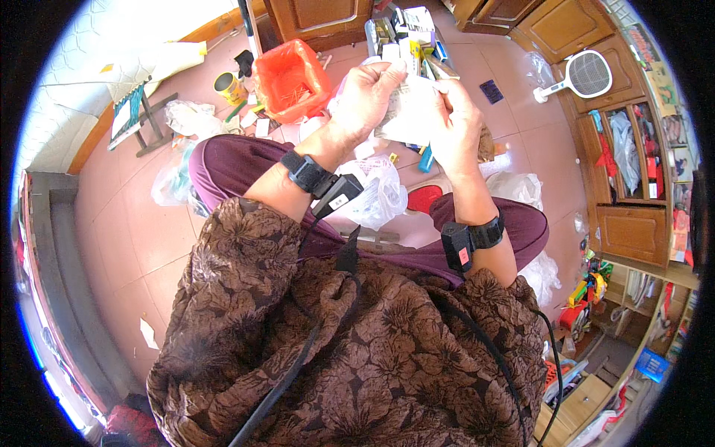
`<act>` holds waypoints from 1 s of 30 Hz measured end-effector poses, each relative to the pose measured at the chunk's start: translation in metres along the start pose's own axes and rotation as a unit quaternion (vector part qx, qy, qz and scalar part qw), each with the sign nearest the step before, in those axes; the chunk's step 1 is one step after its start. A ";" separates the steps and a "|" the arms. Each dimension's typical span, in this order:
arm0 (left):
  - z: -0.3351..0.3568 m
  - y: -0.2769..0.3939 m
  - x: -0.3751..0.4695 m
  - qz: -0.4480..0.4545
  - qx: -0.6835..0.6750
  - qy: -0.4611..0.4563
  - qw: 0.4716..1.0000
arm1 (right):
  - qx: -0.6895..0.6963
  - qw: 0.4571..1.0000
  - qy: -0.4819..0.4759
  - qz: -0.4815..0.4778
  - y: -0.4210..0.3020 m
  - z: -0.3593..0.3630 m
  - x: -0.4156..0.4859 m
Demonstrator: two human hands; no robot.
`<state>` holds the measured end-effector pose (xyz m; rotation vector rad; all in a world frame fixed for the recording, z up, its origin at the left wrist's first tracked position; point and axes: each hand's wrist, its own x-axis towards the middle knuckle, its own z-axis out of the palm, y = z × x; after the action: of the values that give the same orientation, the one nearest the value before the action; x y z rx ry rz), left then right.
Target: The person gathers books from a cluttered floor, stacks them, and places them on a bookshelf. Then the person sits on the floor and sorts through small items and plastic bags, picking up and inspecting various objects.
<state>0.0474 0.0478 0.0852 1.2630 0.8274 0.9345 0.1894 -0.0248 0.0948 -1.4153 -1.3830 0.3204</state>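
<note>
Both hands are raised in front of me above my knees, holding one thin white sheet (412, 112), perhaps paper or a flattened packet; bright light washes out its detail. My left hand (366, 100) pinches the sheet's upper left part between thumb and fingers. On the other side, my right hand (459, 120) grips its right edge. Below the sheet lies a crumpled white plastic bag (375, 190) between my legs. Just beyond the hands stands a container of small boxes (416, 22), partly hidden by them.
A bin with a red liner (290, 81) stands left of my left hand, beside a yellow tin (228, 86). Plastic bags (192, 118) and scraps lie on the tiled floor. An electric fly swatter (587, 74) is by the wooden cabinets (634, 232) at right.
</note>
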 end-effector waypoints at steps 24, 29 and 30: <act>-0.025 0.004 0.016 0.131 -0.111 -0.035 0.985 | 0.344 0.901 -0.139 0.227 -0.013 0.005 -0.017; -0.028 0.006 0.030 0.108 -0.140 -0.085 0.981 | 0.377 0.888 -0.127 0.232 -0.019 0.018 -0.020; -0.028 0.006 0.032 0.091 -0.147 -0.082 0.982 | 0.377 0.888 -0.130 0.231 -0.019 0.018 -0.019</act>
<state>0.0342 0.0886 0.0876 1.1504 0.4308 1.0415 0.1590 -0.0369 0.0940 -1.0263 -0.9240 1.2544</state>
